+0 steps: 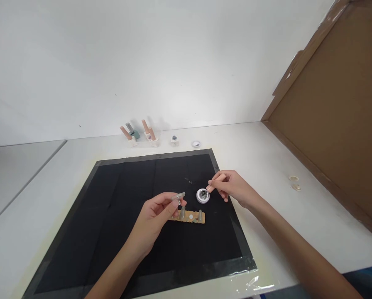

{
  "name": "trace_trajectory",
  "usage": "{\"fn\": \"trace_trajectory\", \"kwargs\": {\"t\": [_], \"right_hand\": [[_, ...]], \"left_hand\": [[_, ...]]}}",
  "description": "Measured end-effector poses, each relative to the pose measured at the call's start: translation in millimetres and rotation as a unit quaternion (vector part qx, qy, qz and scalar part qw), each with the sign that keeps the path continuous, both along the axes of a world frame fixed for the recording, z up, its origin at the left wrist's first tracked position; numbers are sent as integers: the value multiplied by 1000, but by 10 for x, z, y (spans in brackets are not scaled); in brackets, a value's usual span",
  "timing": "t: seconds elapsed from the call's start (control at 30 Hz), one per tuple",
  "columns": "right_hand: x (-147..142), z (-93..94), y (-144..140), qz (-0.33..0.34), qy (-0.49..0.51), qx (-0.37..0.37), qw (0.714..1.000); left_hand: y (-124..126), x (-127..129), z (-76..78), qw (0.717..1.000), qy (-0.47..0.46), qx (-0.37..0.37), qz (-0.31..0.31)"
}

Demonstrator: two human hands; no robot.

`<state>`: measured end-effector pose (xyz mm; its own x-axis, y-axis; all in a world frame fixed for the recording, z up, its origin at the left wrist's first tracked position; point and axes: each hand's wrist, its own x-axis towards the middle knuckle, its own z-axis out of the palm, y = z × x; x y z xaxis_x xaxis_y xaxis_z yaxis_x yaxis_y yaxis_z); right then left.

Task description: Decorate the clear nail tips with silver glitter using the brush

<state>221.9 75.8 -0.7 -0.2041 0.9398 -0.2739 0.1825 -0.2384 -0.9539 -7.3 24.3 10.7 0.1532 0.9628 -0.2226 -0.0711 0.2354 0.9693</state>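
Observation:
Over the black mat (126,187), my left hand (156,216) pinches a grey press-on nail (177,195) on a small stand. Between the thumb and fingers of my right hand (231,185) is a nail polish brush with a peach cap-handle (216,182). Its lower end points at a small round white jar (202,195) holding dark, shiny contents; whether the bristles touch them I cannot tell. Below my left fingers lies a tan strip (190,216) with more greyish nails (200,215) standing on it. Its left end is hidden by my hand.
Behind the mat stand several polish bottles with peach and grey caps (150,133), a small clear block (174,141) and a round white lid (196,143). Two small pale discs (294,182) lie at the right, near a tall cardboard panel (332,104). A white wall (173,62) closes off the back.

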Motion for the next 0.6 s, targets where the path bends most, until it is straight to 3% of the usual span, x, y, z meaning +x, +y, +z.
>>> {"fn": "trace_trajectory", "kwargs": {"t": [0.6], "right_hand": [[0,22,-24,-4,-58,28,998]], "left_hand": [[21,-1,-26,1000,-3,-8,-5]]}}
